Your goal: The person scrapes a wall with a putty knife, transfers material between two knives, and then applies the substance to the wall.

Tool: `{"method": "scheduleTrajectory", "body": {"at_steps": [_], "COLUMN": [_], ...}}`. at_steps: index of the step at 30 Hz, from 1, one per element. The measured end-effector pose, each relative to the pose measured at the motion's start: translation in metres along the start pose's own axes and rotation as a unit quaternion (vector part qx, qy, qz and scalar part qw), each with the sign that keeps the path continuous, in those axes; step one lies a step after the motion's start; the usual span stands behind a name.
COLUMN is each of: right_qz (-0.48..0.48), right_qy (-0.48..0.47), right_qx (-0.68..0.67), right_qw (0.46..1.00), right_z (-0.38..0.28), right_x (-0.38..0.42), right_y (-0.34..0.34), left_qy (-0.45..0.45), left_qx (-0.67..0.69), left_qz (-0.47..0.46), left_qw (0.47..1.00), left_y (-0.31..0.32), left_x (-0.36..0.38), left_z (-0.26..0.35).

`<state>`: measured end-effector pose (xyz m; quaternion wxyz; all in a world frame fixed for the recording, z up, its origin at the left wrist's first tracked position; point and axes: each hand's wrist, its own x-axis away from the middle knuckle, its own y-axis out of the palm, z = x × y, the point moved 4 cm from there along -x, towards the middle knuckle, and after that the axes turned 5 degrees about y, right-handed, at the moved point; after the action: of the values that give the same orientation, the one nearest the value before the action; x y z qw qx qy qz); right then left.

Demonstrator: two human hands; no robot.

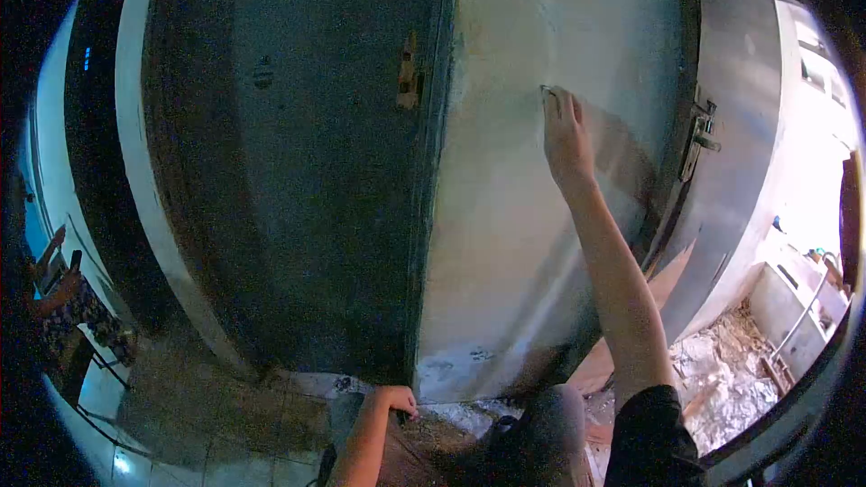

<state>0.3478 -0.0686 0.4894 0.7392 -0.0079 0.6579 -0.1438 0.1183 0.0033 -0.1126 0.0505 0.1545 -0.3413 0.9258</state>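
My right hand is raised against the pale wall panel in front of me, its fingers closed and pressed towards the surface. A small dark edge shows at the fingertips; what it belongs to is too small to name. Low down, my left hand rests by my left knee with curled fingers. Whether anything is inside that fist is hidden. The panel has patchy, smeared white and brownish areas, and my right arm throws a shadow on it.
A dark door with a worn lock plate stands left of the panel. Further right is a grey door with a handle. Rubble covers the floor beyond it. Another person is at the far left, holding a dark object.
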Motion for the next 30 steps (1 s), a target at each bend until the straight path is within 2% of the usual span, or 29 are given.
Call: {"method": "scheduleTrajectory", "body": {"at_steps": [2, 5, 7, 8, 11, 13, 15, 16, 18, 19, 20, 22, 23, 26, 27, 29, 30], "right_qz": [-0.027, 0.020, 0.000, 0.001, 0.044, 0.022, 0.021, 0.037, 0.047, 0.041, 0.030, 0.020, 0.011, 0.044, 0.037, 0.032, 0.035], "right_qy": [0.016, 0.037, 0.055, 0.042, -0.032, -0.018, 0.012, 0.035, 0.030, 0.012, 0.004, 0.040, 0.056, -0.034, -0.042, -0.056, -0.028], "right_qx": [0.059, -0.068, -0.076, -0.053, 0.071, 0.141, 0.075, -0.028, -0.080, -0.026, 0.028, -0.043, -0.077, 0.069, 0.058, 0.036, 0.001], "right_qw": [0.998, 0.997, 0.996, 0.998, 0.996, 0.990, 0.997, 0.998, 0.995, 0.999, 0.999, 0.998, 0.995, 0.996, 0.997, 0.997, 0.999], "right_z": [-0.006, 0.008, 0.011, 0.010, -0.003, -0.010, -0.009, -0.003, 0.000, -0.001, -0.001, -0.005, -0.006, -0.003, 0.004, 0.008, 0.014], "right_x": [-0.010, -0.001, 0.001, -0.001, -0.013, -0.013, -0.006, 0.001, -0.011, -0.021, -0.021, -0.019, -0.015, -0.007, -0.010, -0.027, -0.032], "right_y": [-0.004, 0.015, 0.023, 0.022, 0.010, 0.006, 0.006, 0.011, 0.014, 0.008, 0.004, -0.010, -0.014, 0.003, 0.007, 0.001, 0.002], "left_qy": [0.013, -0.027, -0.008, 0.002, -0.044, -0.030, -0.022, -0.002, 0.046, -0.001, -0.008, -0.020, -0.068, -0.086, -0.031, -0.013, -0.010], "left_qx": [-0.022, -0.012, 0.035, 0.059, 0.017, -0.007, 0.002, 0.017, 0.045, -0.010, -0.004, 0.018, 0.054, 0.004, 0.032, 0.028, 0.024], "left_qz": [0.009, 0.000, 0.001, 0.003, 0.042, 0.013, -0.004, -0.004, 0.010, -0.026, -0.028, -0.044, -0.038, -0.013, -0.001, -0.032, -0.053], "left_qw": [1.000, 1.000, 0.999, 0.998, 0.998, 0.999, 1.000, 1.000, 0.998, 1.000, 1.000, 0.999, 0.996, 0.996, 0.999, 0.999, 0.998], "left_y": [-0.004, -0.007, -0.011, -0.011, -0.013, -0.010, -0.008, -0.005, -0.003, -0.014, -0.017, -0.007, -0.011, -0.009, -0.011, -0.009, -0.008], "left_x": [-0.001, 0.001, 0.007, 0.011, 0.018, 0.003, 0.002, 0.006, 0.000, 0.016, 0.011, 0.002, 0.010, 0.010, 0.013, 0.004, 0.005], "left_z": [0.000, 0.009, 0.018, 0.022, 0.027, 0.006, 0.008, 0.005, -0.004, 0.029, 0.020, 0.012, 0.026, 0.018, 0.021, 0.020, 0.018]}}
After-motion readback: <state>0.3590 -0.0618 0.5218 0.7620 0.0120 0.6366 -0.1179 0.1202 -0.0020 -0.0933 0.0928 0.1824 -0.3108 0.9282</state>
